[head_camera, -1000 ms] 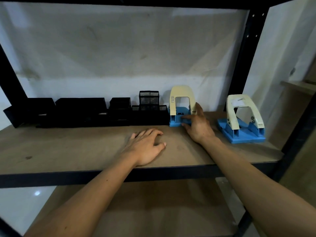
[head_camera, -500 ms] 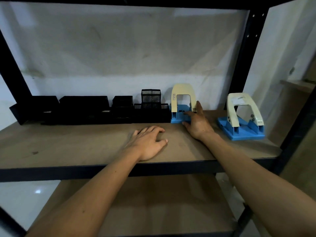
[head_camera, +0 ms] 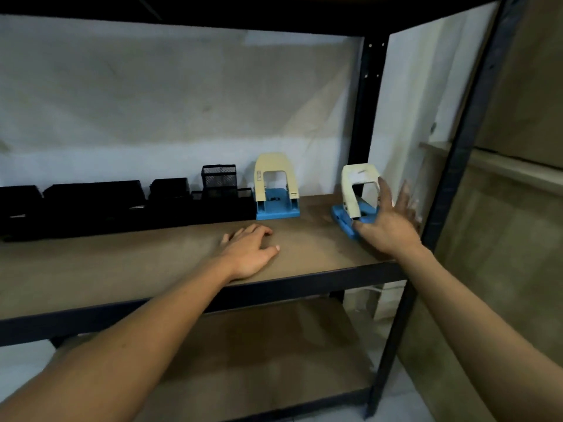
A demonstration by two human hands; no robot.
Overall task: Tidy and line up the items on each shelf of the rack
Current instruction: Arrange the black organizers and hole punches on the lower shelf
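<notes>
On the shelf (head_camera: 122,269), at the back by the wall (head_camera: 182,102), the left punch (head_camera: 275,190) stands square to the front, its cream handle upright over its blue base. A row of black organisers (head_camera: 91,205) runs off from the left side of that punch, close against it. A mesh cup (head_camera: 218,177) rises from the organiser nearest the punch, and the row reaches leftward out of view. To the right of the left punch, apart from it and nearer the front edge, sits the right punch (head_camera: 353,193), turned at an angle rather than square with the left punch. The right hand (head_camera: 390,226) is at this second punch, farther right of the left punch again. Its fingers (head_camera: 383,193) are spread wide and nearly straight, and they are blurred. The forefinger crosses the cream handle's right leg and the thumb tip is at the front corner of the blue base. They are not closed round anything, and I cannot tell whether they touch the punch. The left hand (head_camera: 248,251) lies palm down on the bare board in front of the left punch, slightly to its left, with its fingers (head_camera: 259,231) loosely stretched flat and holding nothing. Behind and to the right of the left punch a dark post (head_camera: 365,117) rises, and below it lies a lower shelf (head_camera: 259,360).
</notes>
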